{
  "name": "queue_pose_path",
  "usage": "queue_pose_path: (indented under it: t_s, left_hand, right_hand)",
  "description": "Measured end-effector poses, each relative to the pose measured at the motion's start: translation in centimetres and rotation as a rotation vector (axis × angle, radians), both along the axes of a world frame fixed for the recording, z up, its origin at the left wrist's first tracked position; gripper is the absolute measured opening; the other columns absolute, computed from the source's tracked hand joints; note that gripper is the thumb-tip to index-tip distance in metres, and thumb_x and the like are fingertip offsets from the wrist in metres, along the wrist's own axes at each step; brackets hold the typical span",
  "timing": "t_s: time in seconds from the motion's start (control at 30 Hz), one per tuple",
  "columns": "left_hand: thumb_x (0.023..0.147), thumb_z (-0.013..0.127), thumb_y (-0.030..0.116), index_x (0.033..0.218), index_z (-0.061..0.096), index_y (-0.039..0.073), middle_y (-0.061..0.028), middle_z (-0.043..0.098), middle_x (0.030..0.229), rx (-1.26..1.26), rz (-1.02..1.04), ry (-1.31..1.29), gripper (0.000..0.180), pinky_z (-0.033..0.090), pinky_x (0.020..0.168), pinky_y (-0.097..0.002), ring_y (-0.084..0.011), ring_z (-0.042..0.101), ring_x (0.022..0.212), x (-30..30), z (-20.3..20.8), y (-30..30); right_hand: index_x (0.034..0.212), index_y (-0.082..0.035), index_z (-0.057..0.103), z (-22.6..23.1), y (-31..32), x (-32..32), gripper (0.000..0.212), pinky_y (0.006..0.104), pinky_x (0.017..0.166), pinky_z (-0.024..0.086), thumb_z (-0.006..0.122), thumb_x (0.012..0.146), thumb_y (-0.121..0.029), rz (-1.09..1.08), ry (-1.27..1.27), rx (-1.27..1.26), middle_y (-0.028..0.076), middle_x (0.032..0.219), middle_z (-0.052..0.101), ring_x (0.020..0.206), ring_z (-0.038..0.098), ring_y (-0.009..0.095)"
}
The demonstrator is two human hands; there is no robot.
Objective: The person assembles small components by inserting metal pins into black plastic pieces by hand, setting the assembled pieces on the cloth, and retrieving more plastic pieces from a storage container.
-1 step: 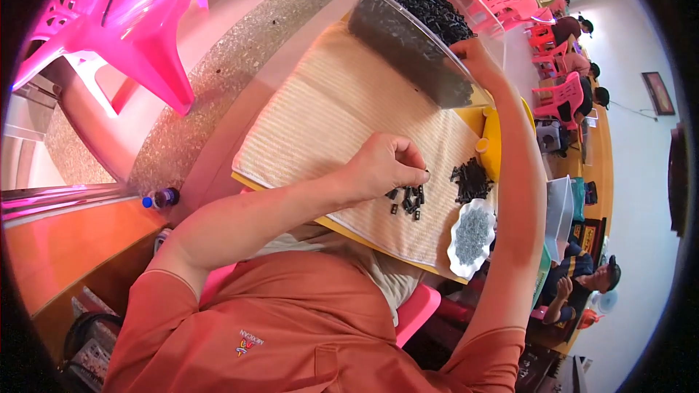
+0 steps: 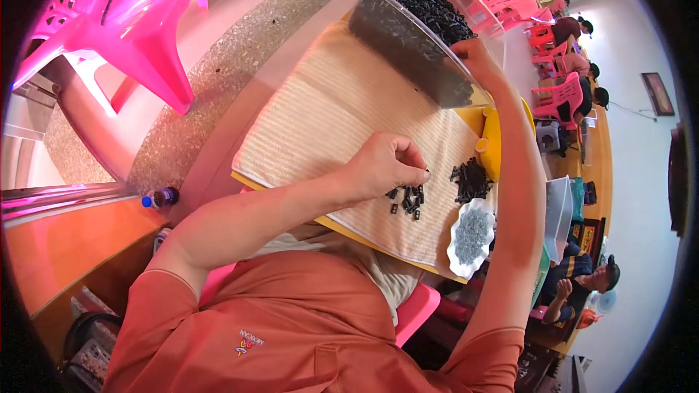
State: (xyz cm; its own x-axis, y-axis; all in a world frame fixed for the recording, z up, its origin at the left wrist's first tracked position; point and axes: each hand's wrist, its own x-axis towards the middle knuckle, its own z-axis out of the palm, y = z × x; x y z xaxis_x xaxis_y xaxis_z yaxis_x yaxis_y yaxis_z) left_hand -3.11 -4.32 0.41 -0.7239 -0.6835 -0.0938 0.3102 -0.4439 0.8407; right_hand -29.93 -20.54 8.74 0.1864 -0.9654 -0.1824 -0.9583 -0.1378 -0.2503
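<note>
My left hand (image 2: 386, 166) is closed in a pinch above the cloth, with the dark tip of a small black piece (image 2: 428, 172) showing at its fingertips. Just below it lie several loose black plastic pieces (image 2: 412, 199). My right hand (image 2: 478, 62) reaches forward to the near right corner of a clear plastic bin (image 2: 408, 51), its fingers curled together at the rim; what they hold, if anything, is hidden. Small black tubular pieces (image 2: 422, 0) fill the bin. A second pile of black pieces (image 2: 472, 180) sits beside a white scalloped dish (image 2: 457, 256) of small silvery-grey parts (image 2: 473, 234).
A ribbed cream cloth (image 2: 306, 116) covers the table. A yellow container (image 2: 492, 147) stands by my right forearm. Pink plastic chairs (image 2: 145, 22) are at the far left and beyond the bin. A bottle (image 2: 162, 197) lies on the floor. Another person (image 2: 582, 276) sits at the right.
</note>
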Motion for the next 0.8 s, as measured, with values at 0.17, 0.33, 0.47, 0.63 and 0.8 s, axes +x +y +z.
queue_pose_path:
  t_s: [0.17, 0.33, 0.47, 0.63, 0.8]
  left_hand:
    - [0.081, 0.076, 0.006, 0.084, 0.065, 0.001, -0.0037, 0.068, 0.08, -0.003, -0.005, 0.012, 0.012, 0.051, 0.064, -0.0244, -0.0091, 0.063, 0.071, 0.1, -0.3, -0.1]
    - [0.083, 0.076, 0.007, 0.087, 0.064, 0.002, -0.0038, 0.069, 0.082, -0.04, -0.032, 0.023, 0.013, 0.051, 0.066, -0.0243, -0.009, 0.063, 0.073, -0.3, -0.6, 0.2]
    - [0.083, 0.076, 0.006, 0.087, 0.064, 0.002, -0.0041, 0.069, 0.083, -0.038, -0.026, 0.049, 0.013, 0.051, 0.067, -0.0241, -0.0092, 0.063, 0.074, -0.2, -1.0, 0.1]
    - [0.083, 0.076, 0.006, 0.087, 0.064, 0.002, -0.0041, 0.069, 0.083, -0.044, -0.02, 0.021, 0.013, 0.051, 0.067, -0.0238, -0.0091, 0.063, 0.074, -0.2, -0.9, 0.1]
    - [0.082, 0.076, 0.007, 0.087, 0.064, 0.002, -0.0035, 0.069, 0.083, -0.056, -0.017, 0.023, 0.013, 0.051, 0.068, -0.0234, -0.0086, 0.063, 0.075, 0.0, -0.6, 0.1]
  right_hand:
    - [0.097, 0.0, 0.072, -0.5, 0.2, -0.2, 0.023, 0.035, 0.069, 0.052, 0.071, 0.081, -0.017, 0.026, -0.03, -0.194, 0.018, 0.079, 0.07, 0.073, 0.068, 0.017]
    - [0.096, 0.002, 0.071, -1.4, 0.3, -1.9, 0.025, 0.0341, 0.067, 0.051, 0.073, 0.081, -0.018, -0.042, -0.107, -0.267, 0.017, 0.078, 0.071, 0.072, 0.067, 0.015]
    - [0.093, 0.003, 0.072, -1.6, 0.4, -1.8, 0.026, 0.032, 0.064, 0.051, 0.075, 0.082, -0.02, -0.06, -0.198, -0.258, 0.013, 0.072, 0.07, 0.068, 0.064, 0.012]
    - [0.091, 0.001, 0.074, -1.4, 1.0, -0.6, 0.021, 0.0296, 0.06, 0.05, 0.076, 0.083, -0.018, -0.17, -0.296, -0.246, 0.007, 0.068, 0.068, 0.064, 0.061, 0.011]
    - [0.091, 0.0, 0.075, 0.7, 1.7, 0.2, 0.016, 0.0257, 0.058, 0.048, 0.076, 0.084, -0.015, -0.232, -0.213, -0.197, 0.003, 0.071, 0.068, 0.063, 0.059, 0.009]
